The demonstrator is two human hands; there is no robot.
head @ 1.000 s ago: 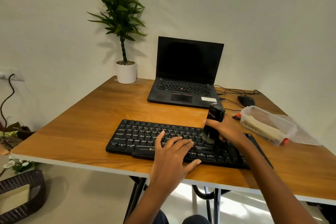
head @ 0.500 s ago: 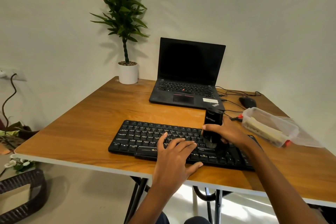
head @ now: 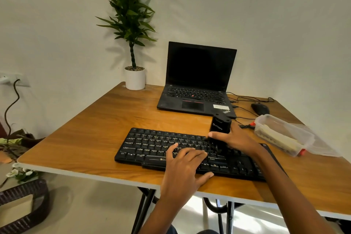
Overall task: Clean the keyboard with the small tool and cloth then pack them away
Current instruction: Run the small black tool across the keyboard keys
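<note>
A black keyboard [head: 152,146] lies on the wooden table [head: 91,138] near its front edge. My right hand [head: 237,139] grips a small black brush tool [head: 220,127], held upright with its bristle end down on the keys right of centre. My left hand [head: 187,167] rests flat on the keyboard's front middle, fingers spread over the keys. A clear plastic container [head: 283,135] with a pale cloth-like thing inside stands at the right.
An open black laptop [head: 197,80] stands behind the keyboard. A white pot with a green plant [head: 134,79] sits at the back left. A black mouse [head: 260,108] and cables lie at the back right. A wicker basket [head: 22,205] is on the floor.
The brush went from tilted with bristles lifted to upright with bristles on the keys. My left hand stayed on the keyboard.
</note>
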